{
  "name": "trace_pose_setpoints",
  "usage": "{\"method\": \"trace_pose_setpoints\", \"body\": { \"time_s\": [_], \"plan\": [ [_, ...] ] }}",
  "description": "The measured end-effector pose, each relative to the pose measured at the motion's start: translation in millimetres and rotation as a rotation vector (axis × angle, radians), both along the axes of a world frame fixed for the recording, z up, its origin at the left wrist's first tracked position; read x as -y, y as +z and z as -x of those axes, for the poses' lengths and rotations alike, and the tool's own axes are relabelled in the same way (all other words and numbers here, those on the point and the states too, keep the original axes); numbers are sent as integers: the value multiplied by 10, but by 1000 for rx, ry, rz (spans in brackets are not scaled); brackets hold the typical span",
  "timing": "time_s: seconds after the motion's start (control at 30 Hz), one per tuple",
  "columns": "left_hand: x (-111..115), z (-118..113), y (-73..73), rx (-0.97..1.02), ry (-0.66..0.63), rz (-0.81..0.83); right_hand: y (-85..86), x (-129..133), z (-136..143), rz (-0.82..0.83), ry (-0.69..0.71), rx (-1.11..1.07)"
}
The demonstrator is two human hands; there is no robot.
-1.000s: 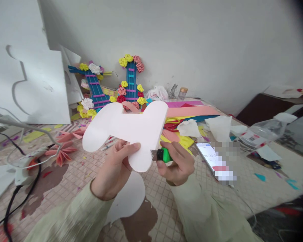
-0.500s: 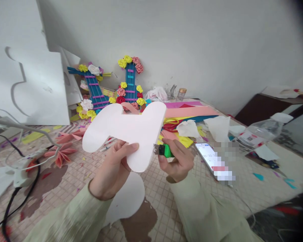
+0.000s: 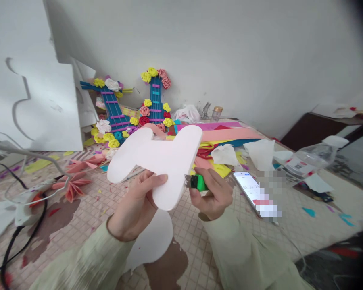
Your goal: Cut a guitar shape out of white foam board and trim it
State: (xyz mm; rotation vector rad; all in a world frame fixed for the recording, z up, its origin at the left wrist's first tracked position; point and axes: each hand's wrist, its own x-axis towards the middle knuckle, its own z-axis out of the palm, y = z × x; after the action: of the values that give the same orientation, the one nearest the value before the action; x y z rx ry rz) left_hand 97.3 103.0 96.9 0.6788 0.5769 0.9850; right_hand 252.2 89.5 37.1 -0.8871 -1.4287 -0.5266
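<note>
My left hand [image 3: 136,203] grips a curved white foam board cutout [image 3: 157,157] near its lower end, thumb on the front face and fingers behind. Held up over the table, the cutout faces me at a tilt. My right hand [image 3: 214,193] is closed around a green and black utility knife [image 3: 199,182], whose short blade points left at the cutout's right edge. Blade and edge look to meet, though I cannot tell whether it cuts in. Below my hands lies another rounded white piece [image 3: 154,239], partly covered by my left arm.
Two guitar shapes with paper flowers [image 3: 155,94] lean at the back, beside white boards [image 3: 27,80]. Colored paper strips [image 3: 230,133] and red-yellow scissors [image 3: 206,150] lie behind. A phone [image 3: 251,193] and plastic bottle [image 3: 314,159] are right; a power strip [image 3: 30,205] is left.
The white cutout has shifted slightly right and turned a little in my left hand's grip. The knife stays at its right edge, in almost the same place.
</note>
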Motion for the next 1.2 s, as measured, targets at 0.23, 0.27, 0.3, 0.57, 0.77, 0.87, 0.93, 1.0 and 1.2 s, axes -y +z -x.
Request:
{"method": "trace_pose_setpoints", "body": {
  "time_s": [0.23, 0.27, 0.3, 0.57, 0.77, 0.87, 0.93, 1.0, 1.2],
  "plan": [
    [4, 20, 57, 10, 15, 68, -32, -17, -105, 64, -71, -80],
    [-3, 22, 61, 19, 26, 72, -42, -15, -111, 86, -53, -123],
    [-10, 22, 61, 28, 34, 76, -52, -12, -111, 111, -19, -178],
    [-42, -15, -58, -8, -23, 37, 4, 63, 37, 365, 405, -386],
    [-67, -41, -125, -39, -36, -7, 91, 131, 108, 388, 295, -377],
    [-78, -30, -132, -65, -27, -6, 88, 83, 87, 357, 212, -508],
    [-92, -24, -140, -71, -17, -7, 68, 14, 26, 365, 110, -605],
    [-114, -27, -162, -80, 6, -15, 39, -63, -61, 414, 3, -648],
    [-186, -76, -297, -175, 163, -209, -28, -154, -136, 631, 262, -712]
  ]
}}
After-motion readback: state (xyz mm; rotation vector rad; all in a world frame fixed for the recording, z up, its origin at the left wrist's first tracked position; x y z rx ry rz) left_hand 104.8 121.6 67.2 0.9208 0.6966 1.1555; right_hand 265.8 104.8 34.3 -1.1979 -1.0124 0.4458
